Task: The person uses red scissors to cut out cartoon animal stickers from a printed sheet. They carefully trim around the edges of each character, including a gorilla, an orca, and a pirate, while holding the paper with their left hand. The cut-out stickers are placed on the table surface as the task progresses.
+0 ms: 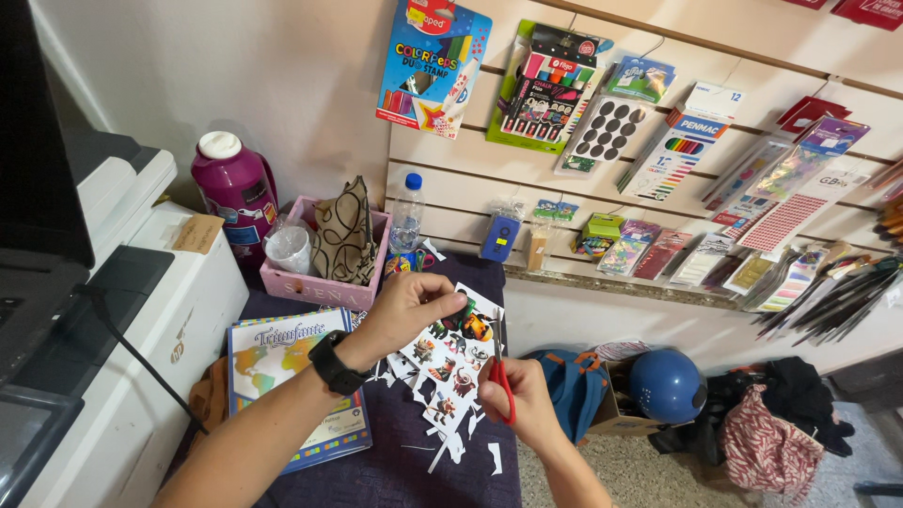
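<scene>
Paper, printed with small cartoon figures, is being cut at a dark-clothed table [395, 470]; the left hand [411, 306] pinches the sticker sheet [450, 362] at its upper edge, fingers closed on it, while the right hand [527, 400] grips red-handled scissors [505, 388] at the sheet's four o'clock side; the blades are hidden, so their opening cannot be told. The sheet hangs above the table's middle, its long axis running from one o'clock down to seven o'clock; white offcuts [470, 452] lie below. Cutting out figures looks well under way; the next snip likely calls for turning the sheet to follow an outline. An atlas-covered book [282, 362] rests at nine o'clock.
</scene>
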